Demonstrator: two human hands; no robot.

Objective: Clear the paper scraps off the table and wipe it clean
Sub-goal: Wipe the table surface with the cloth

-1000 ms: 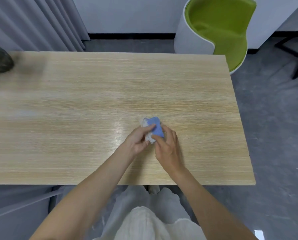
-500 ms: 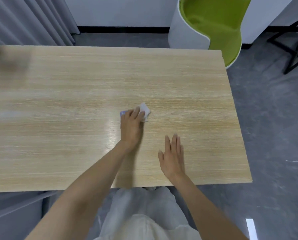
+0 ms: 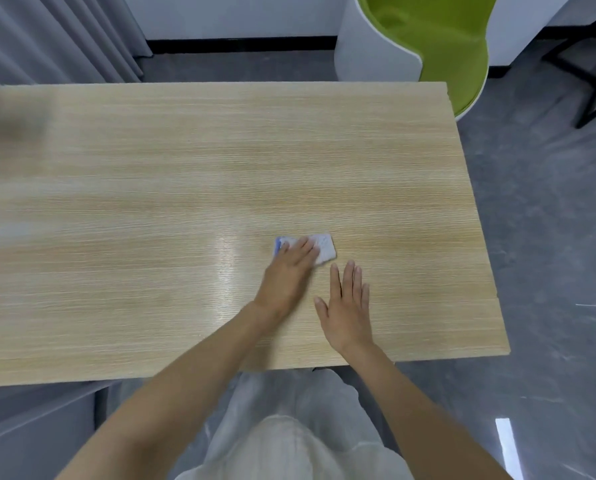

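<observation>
Head view — cloth: the folded blue-and-white cloth (image 3: 315,249) lies flat on the wooden table (image 3: 151,168), right of centre and toward the near edge.
Left hand: the left hand (image 3: 289,268) presses on the cloth's left part, fingers flat — not clamped round it.
Right hand: the right hand (image 3: 346,306) rests flat and empty on the table, just beside the cloth's near edge.
Long axis: the cloth runs left to right.
Scraps: none visible on the tabletop.
Judgement: wiping under way — most bare surface lies left of and beyond the cloth.
</observation>
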